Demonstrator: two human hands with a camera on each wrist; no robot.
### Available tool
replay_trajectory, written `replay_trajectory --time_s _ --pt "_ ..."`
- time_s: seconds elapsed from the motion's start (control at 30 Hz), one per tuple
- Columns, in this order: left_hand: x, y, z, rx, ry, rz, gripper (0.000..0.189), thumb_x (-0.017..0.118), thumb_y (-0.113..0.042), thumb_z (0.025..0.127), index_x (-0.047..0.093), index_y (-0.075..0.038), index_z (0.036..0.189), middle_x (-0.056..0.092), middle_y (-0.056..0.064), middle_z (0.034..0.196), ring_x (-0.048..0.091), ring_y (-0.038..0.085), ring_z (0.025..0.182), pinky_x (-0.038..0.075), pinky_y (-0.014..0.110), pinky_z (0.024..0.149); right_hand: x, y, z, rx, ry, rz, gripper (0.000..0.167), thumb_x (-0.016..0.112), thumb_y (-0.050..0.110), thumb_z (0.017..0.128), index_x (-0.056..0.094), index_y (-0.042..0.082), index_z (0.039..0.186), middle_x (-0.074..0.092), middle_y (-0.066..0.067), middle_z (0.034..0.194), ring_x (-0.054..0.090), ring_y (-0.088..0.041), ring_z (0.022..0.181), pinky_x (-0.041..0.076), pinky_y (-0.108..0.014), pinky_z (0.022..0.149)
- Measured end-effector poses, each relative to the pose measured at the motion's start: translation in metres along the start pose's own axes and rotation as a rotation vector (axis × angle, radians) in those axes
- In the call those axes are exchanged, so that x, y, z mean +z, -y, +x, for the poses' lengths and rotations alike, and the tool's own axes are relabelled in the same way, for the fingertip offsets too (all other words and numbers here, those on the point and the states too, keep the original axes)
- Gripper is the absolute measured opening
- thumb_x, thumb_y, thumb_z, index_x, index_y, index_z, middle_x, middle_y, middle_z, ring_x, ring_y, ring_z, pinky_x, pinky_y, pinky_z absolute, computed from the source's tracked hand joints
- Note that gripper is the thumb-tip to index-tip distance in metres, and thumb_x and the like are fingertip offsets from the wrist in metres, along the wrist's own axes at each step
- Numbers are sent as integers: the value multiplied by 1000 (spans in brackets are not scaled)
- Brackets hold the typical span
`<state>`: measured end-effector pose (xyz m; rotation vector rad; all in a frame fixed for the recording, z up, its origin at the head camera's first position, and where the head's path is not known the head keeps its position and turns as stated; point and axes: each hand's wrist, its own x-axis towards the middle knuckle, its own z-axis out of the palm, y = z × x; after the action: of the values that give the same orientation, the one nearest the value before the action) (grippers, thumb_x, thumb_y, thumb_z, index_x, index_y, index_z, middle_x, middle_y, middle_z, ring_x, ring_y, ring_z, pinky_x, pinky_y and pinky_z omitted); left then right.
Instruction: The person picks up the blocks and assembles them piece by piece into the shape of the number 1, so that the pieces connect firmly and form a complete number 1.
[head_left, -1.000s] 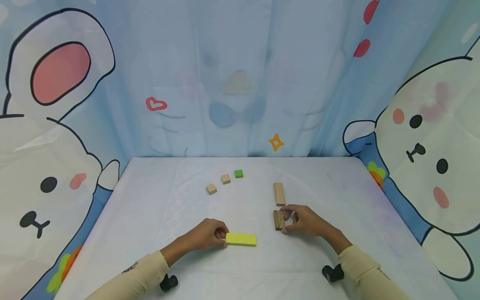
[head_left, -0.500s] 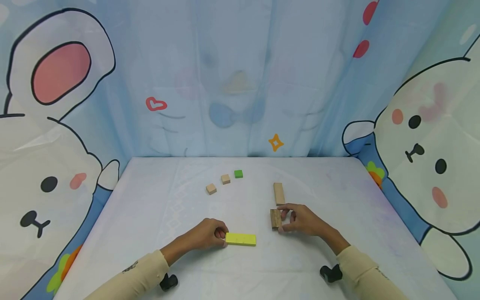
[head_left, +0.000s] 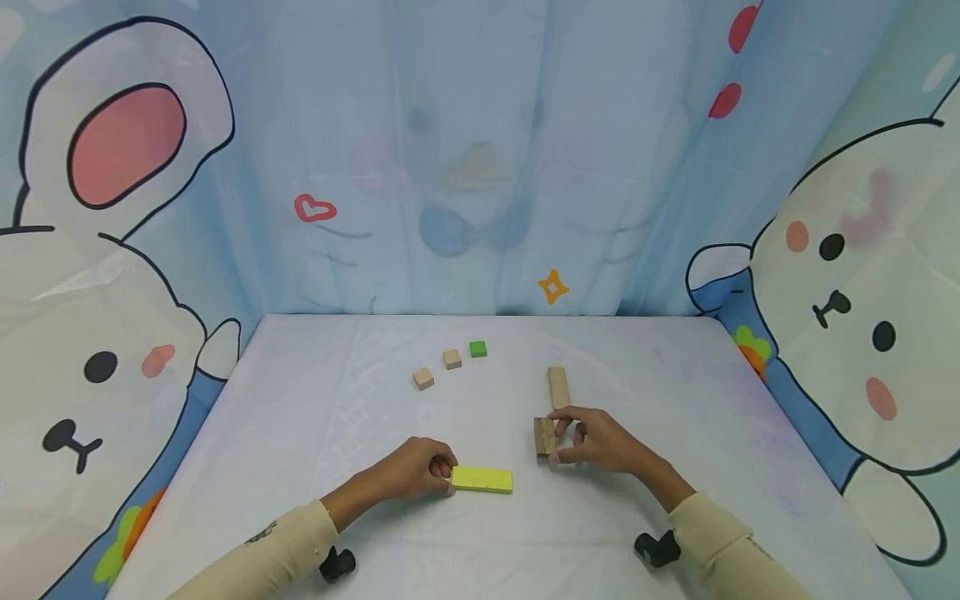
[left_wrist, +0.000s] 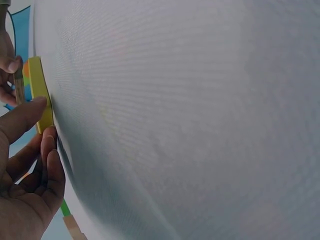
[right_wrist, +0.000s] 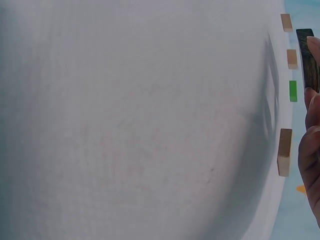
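Observation:
My left hand pinches the left end of a flat yellow block. In the left wrist view the thumb lies on one face of the yellow block, with fingertips at its lower end. To the right, my right hand grips a dark brown wooden block between thumb and fingers. The right wrist view has this dark block at the right edge, apart from the cloth. A pale wooden block lies just behind the right hand, its near end partly covered by the fingers.
Two small pale cubes and a green cube sit in a slanted row toward the back of the white cloth-covered table. A blue curtain with cartoon prints hangs behind. Black wrist devices are by both sleeves.
The right hand has shifted a little to the left, carrying the dark brown block closer to the yellow one. The left hand and the yellow block stay in place.

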<state>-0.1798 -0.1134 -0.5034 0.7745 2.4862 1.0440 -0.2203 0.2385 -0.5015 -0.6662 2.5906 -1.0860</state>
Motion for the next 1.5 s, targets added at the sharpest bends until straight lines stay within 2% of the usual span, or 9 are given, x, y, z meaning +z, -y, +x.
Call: replay_trajectory --time_s 0.67,1.2,1.5 --pt "-1 2 0 -18 1 0 21 79 -8 83 72 -5 102 61 -8 80 54 1 72 48 18 68 14 11 9 4 -2 4 64 87 30 78 61 6 131 62 0 102 53 -8 67 46 -22 54" --pt "1 3 0 -35 4 -9 22 81 -10 82 71 -6 101 60 -7 81 54 3 73 47 19 69 25 28 15 -33 -12 24 62 87 25 78 60 7 131 61 -2 103 53 -9 65 46 -24 52" --pt "2 6 2 -51 9 -22 23 82 -10 82 70 -7 101 60 -6 81 53 5 74 46 20 68 32 32 20 -16 -12 37 61 88 21 77 61 8 130 61 -2 102 52 -10 65 47 -23 52"
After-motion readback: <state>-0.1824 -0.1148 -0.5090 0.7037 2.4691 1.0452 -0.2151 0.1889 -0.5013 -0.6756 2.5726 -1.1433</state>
